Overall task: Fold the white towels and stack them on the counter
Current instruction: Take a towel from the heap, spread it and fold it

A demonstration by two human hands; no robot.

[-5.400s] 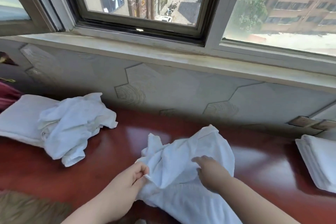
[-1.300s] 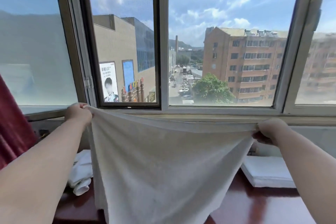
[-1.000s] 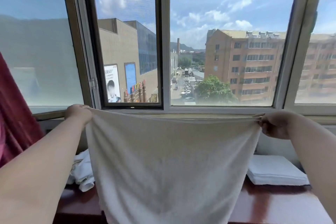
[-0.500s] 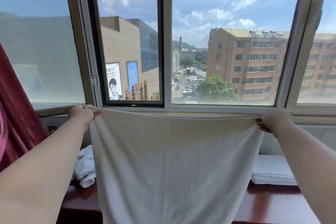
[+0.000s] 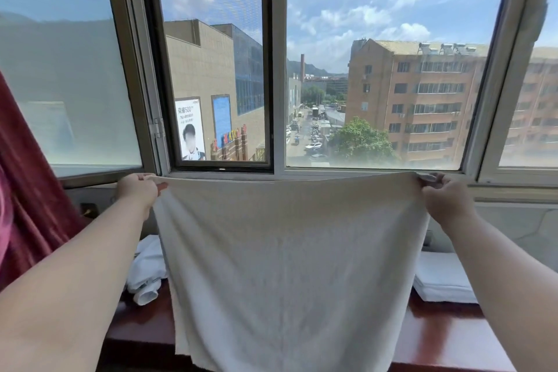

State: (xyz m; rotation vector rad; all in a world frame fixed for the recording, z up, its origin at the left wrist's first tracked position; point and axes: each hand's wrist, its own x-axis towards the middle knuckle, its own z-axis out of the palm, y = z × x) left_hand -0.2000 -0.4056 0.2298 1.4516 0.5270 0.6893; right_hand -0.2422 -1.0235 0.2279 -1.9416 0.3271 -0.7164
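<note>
A white towel (image 5: pixel 287 266) hangs spread out flat in front of me, above the dark red counter (image 5: pixel 447 338). My left hand (image 5: pixel 137 190) pinches its top left corner. My right hand (image 5: pixel 444 199) pinches the top right corner. Both arms are stretched forward at window-sill height. The towel's lower edge drops below the counter's front edge and hides the counter's middle. A crumpled white towel (image 5: pixel 146 275) lies on the counter at the left, partly hidden behind the held one. Folded white towels (image 5: pixel 440 281) lie stacked flat at the right.
A large window (image 5: pixel 271 69) with metal frames rises right behind the counter; its sill (image 5: pixel 513 193) runs at hand height. A dark red curtain (image 5: pixel 27 190) hangs at the far left.
Five seconds ago the towel lay bunched on the counter under my hands; now it is lifted and spread. Over the last second it has stayed stretched, its top edge pulled a little tauter.
</note>
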